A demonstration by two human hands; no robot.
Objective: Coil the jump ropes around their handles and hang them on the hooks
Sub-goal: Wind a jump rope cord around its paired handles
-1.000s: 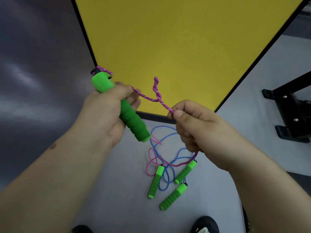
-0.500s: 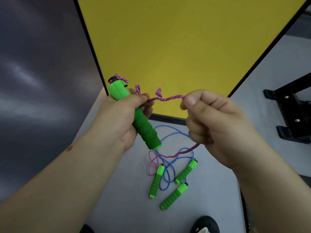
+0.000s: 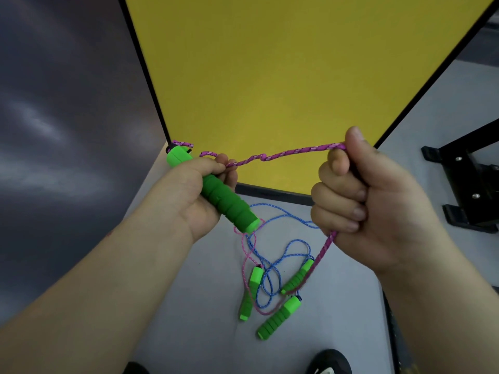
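Both hands are up in front of a yellow board [image 3: 297, 76], and both are closed. One, the left hand [image 3: 189, 190], is wrapped around a green foam handle [image 3: 224, 201] that slants from upper left down to lower right, its thumb pressing the purple rope [image 3: 283, 153] against the grip. That rope leaves the handle's top end, loops back under the thumb, then runs rightward with a small kink or knot near its middle. It ends in the right hand [image 3: 378, 206], a tight fist with the thumb raised, just below the board's lower right edge. From the bottom of the fist the same rope drops toward the floor [image 3: 189, 306].

Below the board, on the grey floor between the two forearms, lies a tangle: a blue rope [image 3: 280, 255] in several loops, a thinner pink cord [image 3: 245, 265], and three more green handles. One handle [image 3: 252, 290] lies at the left of the heap, another [image 3: 298, 276] at its right, and the third [image 3: 279, 317] nearest the viewer. The purple rope falls beside the right one.

Right of the board stands a black metal frame [image 3: 469, 190]. A dark shoe tip [image 3: 329, 363] shows at the bottom edge.
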